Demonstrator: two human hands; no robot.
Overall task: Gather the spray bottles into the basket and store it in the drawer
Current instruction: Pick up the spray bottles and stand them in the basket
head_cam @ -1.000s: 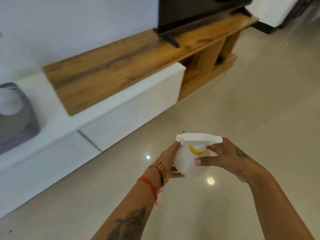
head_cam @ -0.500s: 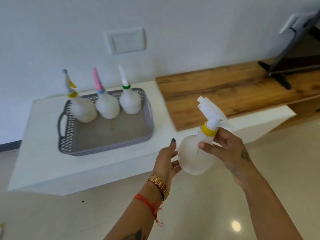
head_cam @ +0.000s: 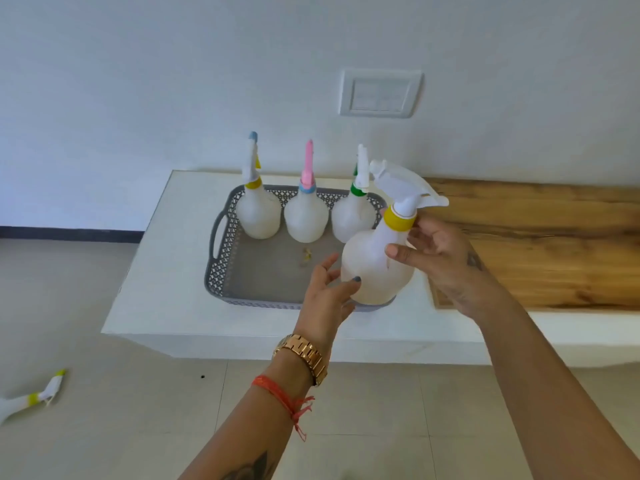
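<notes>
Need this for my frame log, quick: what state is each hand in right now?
Left hand: open, thumb and fingers resting against the yellow-collared spray bottle.
Right hand: closed on that bottle, holding it near its neck.

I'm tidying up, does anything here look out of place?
Yes. One spray bottle lies on its side on the floor, far left, away from the basket. A small yellowish scrap sits inside the basket.

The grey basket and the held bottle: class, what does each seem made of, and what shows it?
The basket: likely moulded plastic, matt grey; lattice-pierced walls, cut-out handle. The held bottle: probably translucent plastic, milky and smooth; its yellow collar and white trigger look opaque.
</notes>
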